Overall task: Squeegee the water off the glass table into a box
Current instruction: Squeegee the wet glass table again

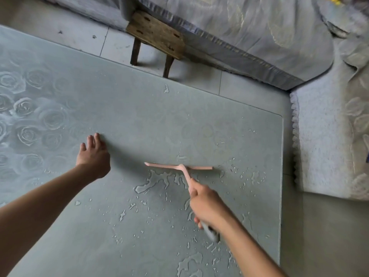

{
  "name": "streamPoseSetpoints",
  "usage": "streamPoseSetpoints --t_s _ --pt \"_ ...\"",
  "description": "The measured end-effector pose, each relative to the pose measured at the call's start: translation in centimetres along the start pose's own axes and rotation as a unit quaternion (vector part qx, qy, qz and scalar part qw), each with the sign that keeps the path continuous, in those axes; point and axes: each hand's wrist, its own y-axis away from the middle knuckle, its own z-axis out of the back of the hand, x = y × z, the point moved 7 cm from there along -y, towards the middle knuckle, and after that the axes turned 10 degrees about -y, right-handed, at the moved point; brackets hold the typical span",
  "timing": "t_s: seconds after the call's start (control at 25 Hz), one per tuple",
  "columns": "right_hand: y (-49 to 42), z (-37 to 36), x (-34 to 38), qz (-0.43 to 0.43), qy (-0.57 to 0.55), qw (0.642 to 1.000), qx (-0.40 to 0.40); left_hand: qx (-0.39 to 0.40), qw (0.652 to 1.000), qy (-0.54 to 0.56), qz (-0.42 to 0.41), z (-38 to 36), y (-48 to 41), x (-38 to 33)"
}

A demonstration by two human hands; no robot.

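My right hand (207, 204) is closed around the handle of a pink squeegee (179, 168). Its blade lies flat on the frosted glass table (139, 116), right of centre. Just in front of the blade sits a puddle of water (157, 181), and many small drops are scattered toward the near and right edges. The glass beyond the blade looks mostly dry. My left hand (93, 156) rests flat on the glass to the left of the blade, fingers spread, holding nothing. No box is in view.
A rose pattern (26, 120) shows in the glass at the left. Beyond the far edge, a small wooden stool (155, 35) stands on the tiled floor beside a grey draped sofa (259, 27). A fluffy white cover (323, 140) lies past the table's right edge.
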Motion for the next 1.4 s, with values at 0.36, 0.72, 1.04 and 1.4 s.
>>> streamPoseSetpoints --t_s 0.36,0.72,1.04,1.4 --pt "-4.7 5.3 -1.5 -0.046 -0.103 0.982 -0.15 -0.063 0.998 0.014 -0.027 1.0 1.5 -2.9" --pt "-0.1 8.7 -7.5 0.014 -0.197 0.968 -0.155 -0.108 0.981 -0.048 -0.156 4.2 3.5 -11.5" --pt "-6.6 15.6 -17.5 -0.085 -0.378 0.903 -0.185 -0.136 0.963 -0.139 -0.185 4.1 6.3 -16.6" --pt "-1.7 12.4 -13.3 0.037 -0.501 0.863 -0.047 -0.142 0.96 -0.167 -0.175 5.7 11.1 -21.6"
